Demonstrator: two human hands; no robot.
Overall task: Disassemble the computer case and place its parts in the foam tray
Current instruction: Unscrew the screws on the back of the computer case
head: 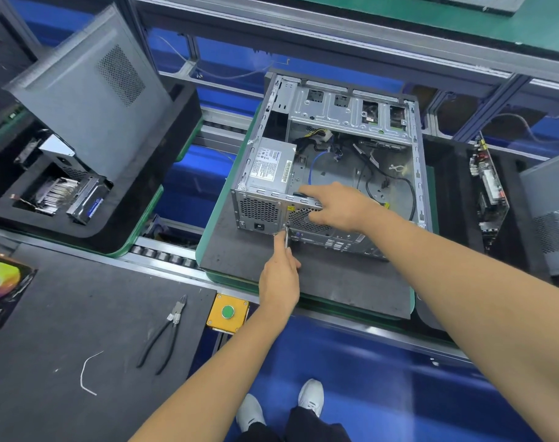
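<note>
The open computer case (351, 113) lies on a dark mat, its side panel off. A silver power supply (270, 169) sits in its near-left corner. My left hand (279, 279) grips a screwdriver (285, 239) whose tip meets the case's rear panel beside the power supply. My right hand (339, 205) rests on the rear top edge of the case, index finger stretched toward the power supply. The black foam tray (150, 186) stands at the left, holding a grey side panel (90, 90), a heatsink and a drive.
Pliers (165, 333) and a white wire scrap (86, 371) lie on the near-left mat. A yellow box with a green button (227, 312) sits on the conveyor edge. Another foam tray with a circuit board (487, 189) stands at the right.
</note>
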